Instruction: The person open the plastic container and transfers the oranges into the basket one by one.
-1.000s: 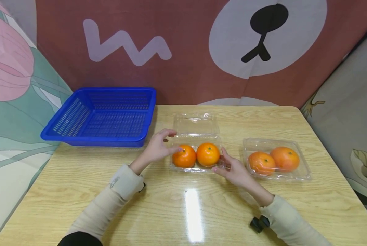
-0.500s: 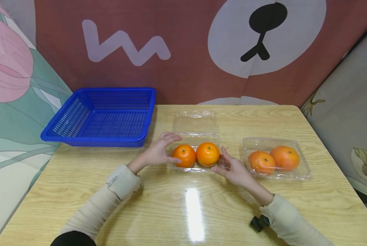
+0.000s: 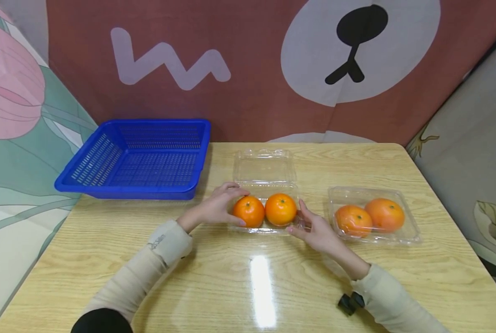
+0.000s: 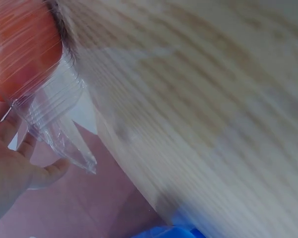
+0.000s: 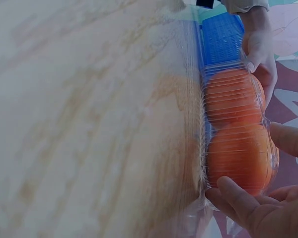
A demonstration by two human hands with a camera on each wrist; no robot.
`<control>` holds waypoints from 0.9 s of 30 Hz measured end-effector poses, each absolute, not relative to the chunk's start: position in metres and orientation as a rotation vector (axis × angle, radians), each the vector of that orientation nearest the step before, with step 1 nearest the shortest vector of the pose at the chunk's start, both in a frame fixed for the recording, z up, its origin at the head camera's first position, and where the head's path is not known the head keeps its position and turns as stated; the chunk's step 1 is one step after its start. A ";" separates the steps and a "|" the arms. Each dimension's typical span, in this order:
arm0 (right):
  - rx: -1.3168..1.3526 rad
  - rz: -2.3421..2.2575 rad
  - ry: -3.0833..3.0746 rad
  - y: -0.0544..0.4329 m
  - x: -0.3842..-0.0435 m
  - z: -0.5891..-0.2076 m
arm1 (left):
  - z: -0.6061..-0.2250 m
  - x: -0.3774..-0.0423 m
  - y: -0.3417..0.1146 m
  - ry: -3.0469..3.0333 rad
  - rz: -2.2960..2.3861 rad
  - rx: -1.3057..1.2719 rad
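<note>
Two oranges sit side by side in the base of a hinged clear plastic box (image 3: 256,229), its lid (image 3: 264,166) folded back. My left hand (image 3: 218,206) curls round the outer side of the left orange (image 3: 248,212), thumb low in front and fingers over its back. At the box's right end my right hand (image 3: 319,231) holds the wall, beside the right orange (image 3: 280,209). In the right wrist view, that hand's thumb (image 5: 228,193) and fingers span the box end. The left wrist view shows the left hand (image 4: 15,168) near one orange (image 4: 25,49) behind plastic.
A blue plastic basket (image 3: 133,188) stands at the table's back left. To the right is a second clear box (image 3: 410,231) holding two oranges (image 3: 384,215). A printed cloth wall (image 3: 248,92) borders the back of the wooden table (image 3: 214,286).
My left hand has shifted its fingers down and round the left orange, with the thumb sliding lower in front. The right hand and the box have stayed in place.
</note>
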State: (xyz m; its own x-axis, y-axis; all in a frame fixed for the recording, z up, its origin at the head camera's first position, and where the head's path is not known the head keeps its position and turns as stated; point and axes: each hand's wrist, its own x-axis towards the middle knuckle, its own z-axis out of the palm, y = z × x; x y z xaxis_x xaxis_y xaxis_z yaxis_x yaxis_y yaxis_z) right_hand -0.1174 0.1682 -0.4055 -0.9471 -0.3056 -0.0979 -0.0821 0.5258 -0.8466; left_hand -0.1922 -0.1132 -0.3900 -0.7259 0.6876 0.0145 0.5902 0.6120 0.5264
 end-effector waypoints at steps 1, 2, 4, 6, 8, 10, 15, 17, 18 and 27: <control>-0.327 -1.385 2.532 0.168 -0.117 -0.405 | -0.390 -0.193 -0.113 2.641 0.749 1.071; -0.325 -1.385 2.532 0.168 -0.117 -0.405 | -0.390 -0.193 -0.112 2.635 0.741 1.079; -0.324 -1.387 2.529 0.168 -0.117 -0.405 | -0.389 -0.194 -0.111 2.620 0.724 1.108; -0.322 -1.386 2.530 0.168 -0.117 -0.404 | -0.389 -0.196 -0.110 2.602 0.712 1.144; -0.319 -1.382 2.533 0.168 -0.117 -0.405 | -0.388 -0.197 -0.110 2.587 0.702 1.179; -0.321 -1.380 2.537 0.168 -0.117 -0.405 | -0.388 -0.198 -0.110 2.569 0.699 1.205; -0.322 -1.388 2.529 0.168 -0.117 -0.405 | -0.387 -0.200 -0.110 2.516 0.715 1.203; -0.316 -1.392 2.520 0.168 -0.117 -0.405 | -0.387 -0.200 -0.109 2.498 0.731 1.191; -0.313 -1.394 2.517 0.168 -0.117 -0.405 | -0.387 -0.200 -0.109 2.489 0.740 1.183; -0.324 -1.404 2.516 0.168 -0.118 -0.407 | -0.387 -0.201 -0.112 2.447 0.824 1.164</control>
State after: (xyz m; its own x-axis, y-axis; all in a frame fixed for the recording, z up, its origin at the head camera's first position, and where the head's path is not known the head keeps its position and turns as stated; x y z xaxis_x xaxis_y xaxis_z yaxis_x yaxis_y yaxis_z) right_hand -0.1181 0.1680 -0.4075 -0.9462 -0.3073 -0.1010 -0.0754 0.5133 -0.8549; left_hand -0.2012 -0.1116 -0.3873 -0.6227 0.7819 -0.0299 0.6044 0.5050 0.6162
